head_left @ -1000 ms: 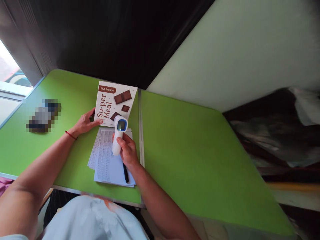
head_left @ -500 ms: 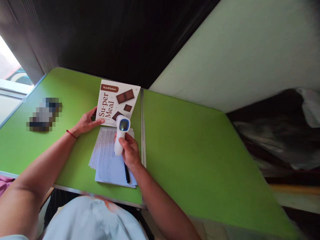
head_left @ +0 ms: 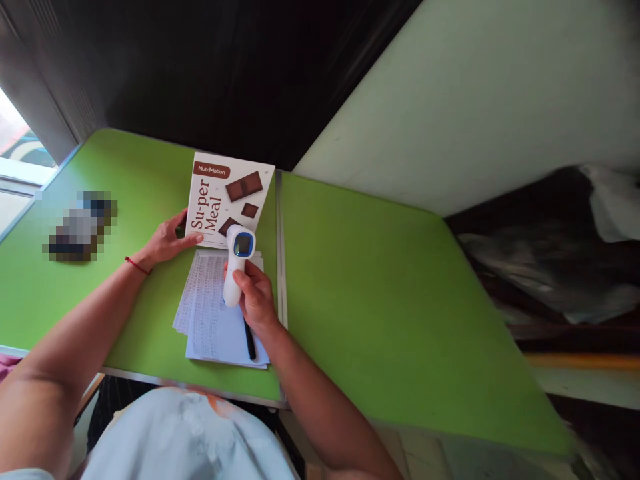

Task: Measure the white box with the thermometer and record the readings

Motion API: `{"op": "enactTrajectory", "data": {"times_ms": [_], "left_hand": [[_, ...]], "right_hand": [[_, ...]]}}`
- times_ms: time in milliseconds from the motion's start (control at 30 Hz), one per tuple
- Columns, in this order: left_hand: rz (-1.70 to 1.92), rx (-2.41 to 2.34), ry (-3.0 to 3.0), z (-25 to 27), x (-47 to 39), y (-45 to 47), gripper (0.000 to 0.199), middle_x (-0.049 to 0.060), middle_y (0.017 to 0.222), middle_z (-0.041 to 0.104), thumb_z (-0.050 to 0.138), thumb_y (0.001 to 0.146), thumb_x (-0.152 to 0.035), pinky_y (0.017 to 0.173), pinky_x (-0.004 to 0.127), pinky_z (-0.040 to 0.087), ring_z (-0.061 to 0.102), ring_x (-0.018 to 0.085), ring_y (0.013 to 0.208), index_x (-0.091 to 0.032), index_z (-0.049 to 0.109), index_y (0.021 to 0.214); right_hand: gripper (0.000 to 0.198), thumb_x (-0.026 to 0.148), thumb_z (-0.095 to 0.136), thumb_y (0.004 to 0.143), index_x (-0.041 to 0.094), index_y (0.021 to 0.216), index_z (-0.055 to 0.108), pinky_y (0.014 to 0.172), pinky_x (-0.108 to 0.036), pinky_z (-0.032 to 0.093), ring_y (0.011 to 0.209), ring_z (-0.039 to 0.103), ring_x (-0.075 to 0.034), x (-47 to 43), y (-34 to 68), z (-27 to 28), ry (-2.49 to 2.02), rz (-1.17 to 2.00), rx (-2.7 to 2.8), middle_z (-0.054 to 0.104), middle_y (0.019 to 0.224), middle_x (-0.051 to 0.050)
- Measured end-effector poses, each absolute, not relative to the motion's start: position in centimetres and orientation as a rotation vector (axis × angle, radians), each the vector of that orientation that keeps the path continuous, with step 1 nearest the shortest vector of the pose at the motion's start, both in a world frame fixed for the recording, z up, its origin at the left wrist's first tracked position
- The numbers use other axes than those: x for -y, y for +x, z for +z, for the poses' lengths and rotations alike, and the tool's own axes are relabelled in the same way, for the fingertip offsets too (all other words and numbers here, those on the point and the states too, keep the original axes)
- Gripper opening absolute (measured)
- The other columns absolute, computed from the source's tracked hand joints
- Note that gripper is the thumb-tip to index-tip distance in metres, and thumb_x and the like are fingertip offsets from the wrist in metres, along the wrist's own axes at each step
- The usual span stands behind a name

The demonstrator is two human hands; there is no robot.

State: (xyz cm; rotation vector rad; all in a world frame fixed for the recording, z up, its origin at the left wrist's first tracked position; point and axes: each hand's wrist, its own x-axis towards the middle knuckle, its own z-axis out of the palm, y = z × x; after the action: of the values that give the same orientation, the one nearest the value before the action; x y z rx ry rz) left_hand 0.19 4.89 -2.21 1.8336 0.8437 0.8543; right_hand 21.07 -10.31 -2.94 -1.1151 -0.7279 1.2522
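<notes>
My left hand point(head_left: 173, 239) grips the lower left edge of a white box point(head_left: 235, 180) printed "Su-per Meal" with chocolate pieces, its thumb on the front and the fingers mostly behind. The box stands tilted, front towards me. In my right hand point(head_left: 256, 297) is a white handheld infrared thermometer point(head_left: 233, 277) with a blue-rimmed screen, held upright before the box's lower edge and overlapping it. Below both hands lie sheets of paper point(head_left: 215, 333) covered with handwriting. A black pen point(head_left: 250, 341) rests on the sheets, partly under my right hand.
The green table point(head_left: 375, 300) has a metal seam down its middle. To the left lies a pixelated object point(head_left: 80, 227). A dark panel point(head_left: 200, 67) and a pale wall point(head_left: 475, 100) rise behind. Plastic-covered things point(head_left: 550, 267) sit at the right.
The whole view has shifted slightly, so everything appears a little further left and up. Both hands keep their hold on the box and the thermometer.
</notes>
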Motion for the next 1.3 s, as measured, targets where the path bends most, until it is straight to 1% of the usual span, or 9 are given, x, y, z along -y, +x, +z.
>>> {"op": "enactTrajectory", "data": {"times_ms": [200, 367, 667, 833, 1000, 1133, 1300], "left_hand": [[0.851, -0.829, 1.829, -2.08, -4.83, 0.19, 0.088, 0.018, 0.141, 0.080, 0.086, 0.084, -0.075, 0.113, 0.048, 0.063, 0.078, 0.037, 0.127, -0.014, 0.069, 0.144], [0.850, -0.832, 1.847, -2.13, -4.70, 0.12, 0.087, 0.018, 0.145, 0.078, 0.085, 0.085, -0.075, 0.116, 0.051, 0.061, 0.077, 0.037, 0.130, -0.015, 0.068, 0.145], [0.847, -0.831, 1.824, -2.16, -4.62, 0.15, 0.087, 0.018, 0.143, 0.079, 0.086, 0.084, -0.073, 0.114, 0.049, 0.062, 0.078, 0.037, 0.128, -0.015, 0.068, 0.145], [0.841, -0.847, 1.839, -1.92, -4.49, 0.09, 0.087, 0.018, 0.144, 0.079, 0.085, 0.084, -0.074, 0.117, 0.050, 0.061, 0.076, 0.037, 0.131, -0.015, 0.068, 0.146], [0.847, -0.846, 1.827, -1.91, -4.43, 0.14, 0.090, 0.020, 0.139, 0.080, 0.087, 0.083, -0.074, 0.115, 0.050, 0.062, 0.077, 0.038, 0.129, -0.013, 0.069, 0.146], [0.857, -0.834, 1.820, -2.12, -4.45, 0.18, 0.092, 0.020, 0.140, 0.080, 0.086, 0.082, -0.076, 0.115, 0.050, 0.062, 0.077, 0.037, 0.128, -0.013, 0.068, 0.146], [0.847, -0.842, 1.816, -2.08, -4.42, 0.21, 0.090, 0.019, 0.142, 0.080, 0.088, 0.080, -0.077, 0.117, 0.052, 0.061, 0.076, 0.038, 0.131, -0.015, 0.069, 0.144]], "right_hand": [[0.048, 0.065, 0.092, 0.065, 0.027, 0.090, 0.081, 0.067, -0.035, 0.046, 0.070, 0.056, -0.019, 10.39, 20.97, -2.95, -1.138, 1.239, 0.745, 0.075, 0.081, -0.002], [0.044, 0.062, 0.093, 0.065, 0.027, 0.089, 0.080, 0.071, -0.036, 0.048, 0.073, 0.059, -0.020, 10.49, 20.96, -3.00, -1.150, 1.245, 0.738, 0.076, 0.082, -0.002], [0.043, 0.061, 0.091, 0.066, 0.026, 0.090, 0.080, 0.071, -0.037, 0.049, 0.073, 0.060, -0.021, 10.62, 20.83, -3.29, -1.149, 1.251, 0.726, 0.076, 0.082, -0.002], [0.044, 0.059, 0.093, 0.065, 0.026, 0.090, 0.081, 0.069, -0.036, 0.048, 0.072, 0.061, -0.020, 10.69, 20.72, -3.33, -1.164, 1.250, 0.689, 0.077, 0.081, -0.002], [0.045, 0.060, 0.095, 0.063, 0.027, 0.090, 0.082, 0.070, -0.036, 0.049, 0.072, 0.063, -0.021, 10.70, 20.64, -3.22, -1.154, 1.240, 0.678, 0.078, 0.082, -0.002], [0.045, 0.061, 0.094, 0.064, 0.026, 0.090, 0.081, 0.068, -0.036, 0.048, 0.072, 0.060, -0.020, 10.73, 20.77, -3.22, -1.172, 1.237, 0.695, 0.077, 0.082, -0.002], [0.042, 0.056, 0.096, 0.061, 0.025, 0.085, 0.082, 0.068, -0.034, 0.045, 0.070, 0.056, -0.018, 10.77, 20.82, -2.98, -1.156, 1.250, 0.658, 0.074, 0.077, -0.001]]}}
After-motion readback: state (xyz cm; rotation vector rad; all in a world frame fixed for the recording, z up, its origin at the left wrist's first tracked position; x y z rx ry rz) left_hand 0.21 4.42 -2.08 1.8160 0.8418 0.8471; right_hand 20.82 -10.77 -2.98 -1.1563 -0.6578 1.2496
